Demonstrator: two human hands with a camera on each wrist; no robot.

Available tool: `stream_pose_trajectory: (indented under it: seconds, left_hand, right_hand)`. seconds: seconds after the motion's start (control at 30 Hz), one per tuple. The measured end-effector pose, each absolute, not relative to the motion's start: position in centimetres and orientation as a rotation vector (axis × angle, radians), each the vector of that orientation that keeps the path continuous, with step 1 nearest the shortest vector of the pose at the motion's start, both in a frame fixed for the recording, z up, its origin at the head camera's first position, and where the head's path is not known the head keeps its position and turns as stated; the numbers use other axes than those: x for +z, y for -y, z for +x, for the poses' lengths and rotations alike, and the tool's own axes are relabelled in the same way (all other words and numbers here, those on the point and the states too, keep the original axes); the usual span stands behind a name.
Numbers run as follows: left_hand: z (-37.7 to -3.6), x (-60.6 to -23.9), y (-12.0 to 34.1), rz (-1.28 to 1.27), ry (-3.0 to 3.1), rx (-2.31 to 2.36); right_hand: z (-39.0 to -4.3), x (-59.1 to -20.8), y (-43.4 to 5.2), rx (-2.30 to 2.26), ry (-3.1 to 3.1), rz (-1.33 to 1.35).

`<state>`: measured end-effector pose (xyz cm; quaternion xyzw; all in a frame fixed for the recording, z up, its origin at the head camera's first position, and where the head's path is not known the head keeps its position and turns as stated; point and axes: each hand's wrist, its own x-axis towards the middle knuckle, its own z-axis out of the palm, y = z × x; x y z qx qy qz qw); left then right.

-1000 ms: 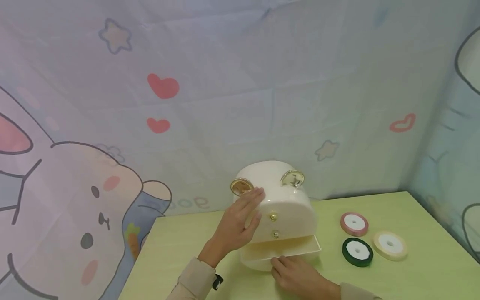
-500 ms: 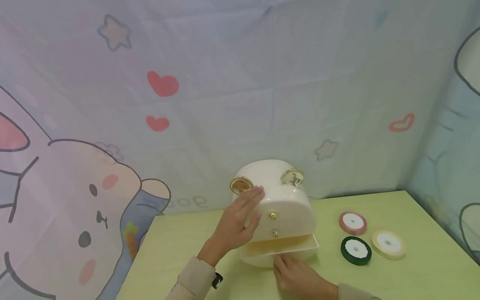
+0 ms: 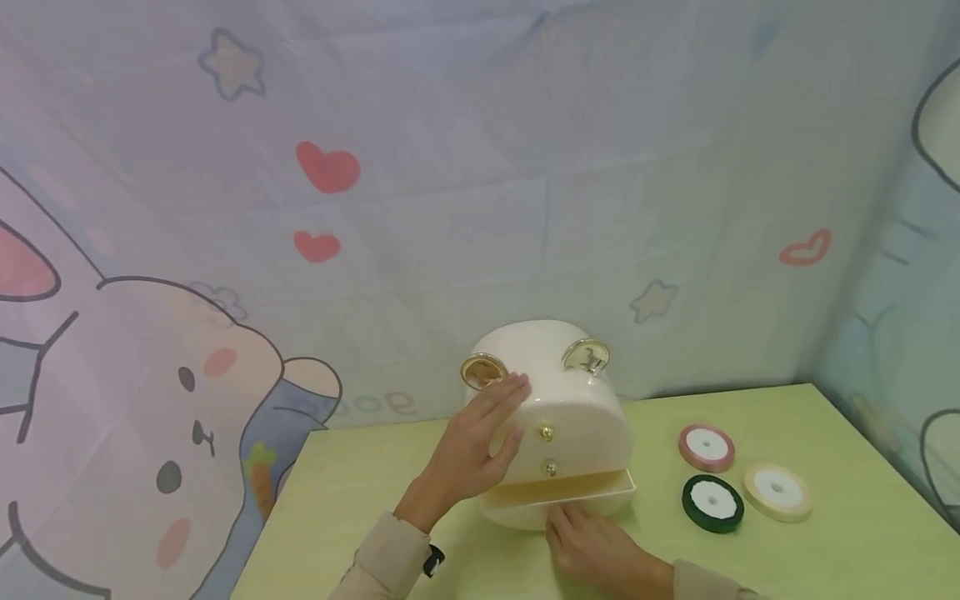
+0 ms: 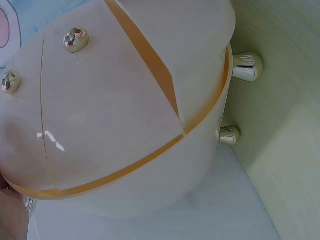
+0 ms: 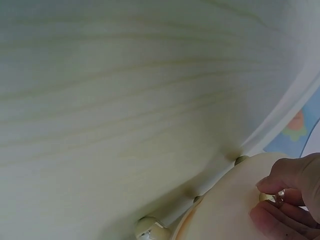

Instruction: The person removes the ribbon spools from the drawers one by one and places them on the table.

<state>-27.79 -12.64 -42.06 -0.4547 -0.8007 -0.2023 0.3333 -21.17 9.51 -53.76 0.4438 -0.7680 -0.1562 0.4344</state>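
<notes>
A glossy white drawer box (image 3: 577, 408) with a rounded top and two round gold ears stands on the table. Its bottom drawer (image 3: 517, 515) is partly pulled out. My left hand (image 3: 468, 450) rests with straight fingers on the box's upper left, beside the left gold ear (image 3: 480, 372). At the drawer's front, my right hand (image 3: 592, 546) pinches a small shiny knob (image 5: 270, 197), seen between thumb and fingers in the right wrist view. Two more gold knobs sit on the upper drawers, the higher knob (image 3: 546, 432) above the lower one (image 3: 551, 467).
Right of the box lie three ribbon spools: a pink spool (image 3: 707, 447), a dark green spool (image 3: 712, 503) and a cream spool (image 3: 777, 492). The pale green table (image 3: 360, 475) ends against a printed cloth backdrop (image 3: 450, 208). Gold feet (image 4: 247, 67) support the box.
The bottom drawer has slid slightly inward, its front rim now closer to the box, and my right hand has gone with it. My left hand stays in place.
</notes>
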Motion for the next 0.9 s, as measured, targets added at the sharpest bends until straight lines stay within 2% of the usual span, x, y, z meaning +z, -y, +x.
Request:
stream_pose_trajectory:
  seconds: [0.9]
  left_hand:
    - [-28.3,-41.7,13.2,-1.214,2.072,-0.466]
  right_hand:
    - [-22.6,-54.4,-9.3,-0.291,1.908,1.102]
